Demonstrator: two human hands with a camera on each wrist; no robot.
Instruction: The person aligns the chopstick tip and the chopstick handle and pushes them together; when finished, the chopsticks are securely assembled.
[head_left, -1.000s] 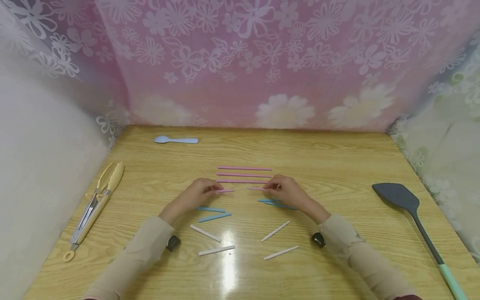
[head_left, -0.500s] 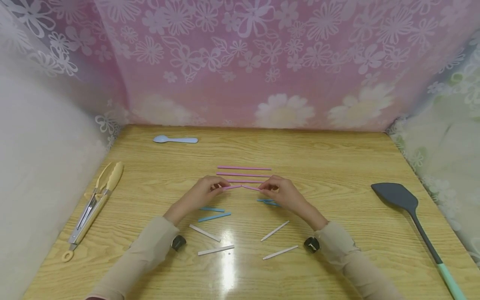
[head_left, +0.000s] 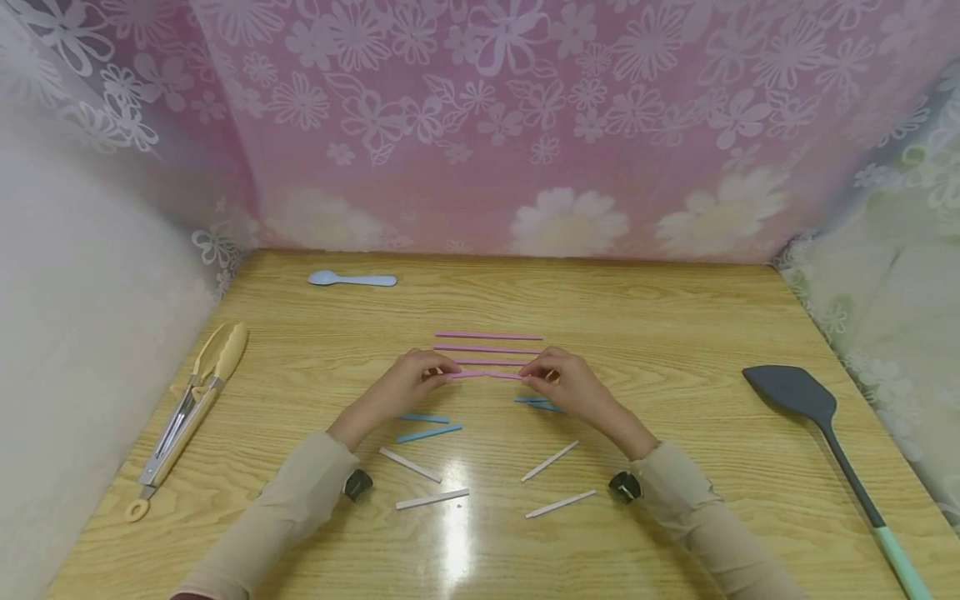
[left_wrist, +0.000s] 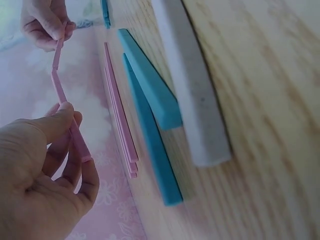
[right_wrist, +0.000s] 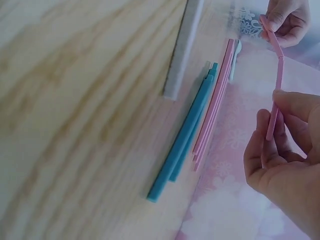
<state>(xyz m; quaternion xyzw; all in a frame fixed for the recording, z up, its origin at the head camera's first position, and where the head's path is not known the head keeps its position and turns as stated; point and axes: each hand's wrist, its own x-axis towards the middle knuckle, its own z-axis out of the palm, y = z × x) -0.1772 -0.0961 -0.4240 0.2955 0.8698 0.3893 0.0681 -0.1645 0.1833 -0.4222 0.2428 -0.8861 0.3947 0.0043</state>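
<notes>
Holding a first short pink stick (head_left: 469,374) in the left hand (head_left: 401,390) and a second short pink stick (head_left: 506,376) in the right hand (head_left: 573,390), end to end at the center of the head view. Nearly straight across the join there, but plainly bent at it in both wrist views, against a pink floral cloth (head_left: 450,175).

Closed to a pinch in the left wrist view: left thumb and fingers on the first stick near mid-length, with another fingertip at its near end. Pinched likewise at the right of the right wrist view, with right thumb in front of the second stick and curled fingers behind. Covered by fingers in the head view: the near ends of both held sticks.

Lying parallel just above the hands in the head view: three long pink sticks (head_left: 487,337), partly hidden there at the lower ends, bunched by the angle in both wrist views. Below the left hand, a left blue pair (head_left: 429,434), cut off by the hand in the head view but fanned out at the center of the left wrist view. Below the right hand, a right blue pair (head_left: 542,405), revealed at greater length in the right wrist view.

Scattered at lower center: four white sticks (head_left: 432,500). Visible in the head view alone: tongs (head_left: 197,417) at left, a dark spatula (head_left: 798,396) at right. At upper left, a pale blue spoon (head_left: 352,280), glimpsed also in the right wrist view. All on a wood-grain table (head_left: 660,308).
</notes>
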